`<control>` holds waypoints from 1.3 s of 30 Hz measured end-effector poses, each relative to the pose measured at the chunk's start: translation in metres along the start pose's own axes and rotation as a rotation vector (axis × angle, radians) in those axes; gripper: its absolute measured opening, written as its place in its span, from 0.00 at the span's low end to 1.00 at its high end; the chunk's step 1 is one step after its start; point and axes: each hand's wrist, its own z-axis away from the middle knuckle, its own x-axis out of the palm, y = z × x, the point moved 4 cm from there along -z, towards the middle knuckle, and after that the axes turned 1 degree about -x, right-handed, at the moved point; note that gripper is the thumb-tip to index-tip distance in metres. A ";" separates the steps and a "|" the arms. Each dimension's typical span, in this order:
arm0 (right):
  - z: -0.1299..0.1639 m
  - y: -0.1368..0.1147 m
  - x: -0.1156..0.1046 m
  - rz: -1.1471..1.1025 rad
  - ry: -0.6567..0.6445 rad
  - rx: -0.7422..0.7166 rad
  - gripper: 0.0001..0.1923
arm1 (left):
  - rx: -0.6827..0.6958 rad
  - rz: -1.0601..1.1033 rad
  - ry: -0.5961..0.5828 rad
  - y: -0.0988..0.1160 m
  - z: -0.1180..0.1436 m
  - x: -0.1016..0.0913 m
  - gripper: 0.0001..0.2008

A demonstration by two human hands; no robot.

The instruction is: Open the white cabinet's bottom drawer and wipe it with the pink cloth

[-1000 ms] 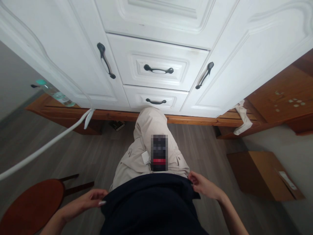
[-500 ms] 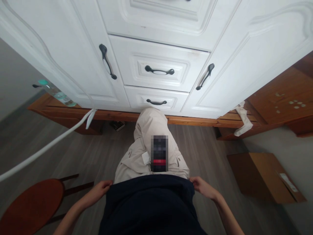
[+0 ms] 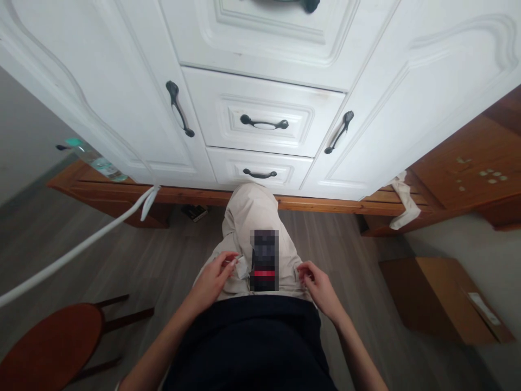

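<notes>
My left hand [image 3: 214, 276] is over the left thigh of the beige trousers [image 3: 254, 209]. Its fingers are bent and slightly apart, with the tips beside a small white tag or paper [image 3: 243, 267]; no grip on it can be made out. At the right thigh, my right hand [image 3: 316, 279] has loosely curled, parted fingers next to the trousers' side pocket. Between the hands lies a dark rectangular object [image 3: 264, 255] with a red stripe, its details pixelated. The dark blue shirt [image 3: 252, 342] covers my waist, its hem free of both hands.
A white cabinet [image 3: 228, 98] with dark handles stands close ahead on a wooden base [image 3: 321, 205]. Left are a plastic bottle [image 3: 101, 163], a white tube [image 3: 81, 243] and a round stool [image 3: 52, 342]. Right are a cardboard box [image 3: 435, 298] and a pale cloth [image 3: 405, 203].
Both hands have let go of the shirt hem and moved forward and inward over the trousers. The left hand has come up beside the white tag. The view has tilted slightly.
</notes>
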 end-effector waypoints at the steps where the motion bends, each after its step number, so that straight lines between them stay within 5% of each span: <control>1: -0.001 -0.006 0.006 -0.043 -0.032 0.008 0.12 | -0.004 0.033 -0.031 0.002 -0.004 0.009 0.22; 9: -0.007 -0.008 0.033 -0.197 -0.035 0.050 0.17 | -0.125 0.361 -0.135 -0.017 -0.021 0.054 0.26; 19: -0.019 -0.028 0.047 -0.141 -0.030 0.030 0.18 | -0.195 0.532 -0.241 -0.008 -0.021 0.078 0.32; 26: -0.024 -0.046 0.048 -0.320 0.012 -0.011 0.23 | 0.027 0.555 -0.048 0.022 -0.030 0.065 0.29; 31: -0.032 -0.085 0.041 -0.405 0.104 -0.108 0.22 | 0.053 0.683 0.047 0.048 -0.032 0.050 0.29; 39: -0.026 -0.129 0.031 -0.550 0.058 -0.170 0.19 | 0.063 0.826 0.066 0.070 -0.011 0.032 0.28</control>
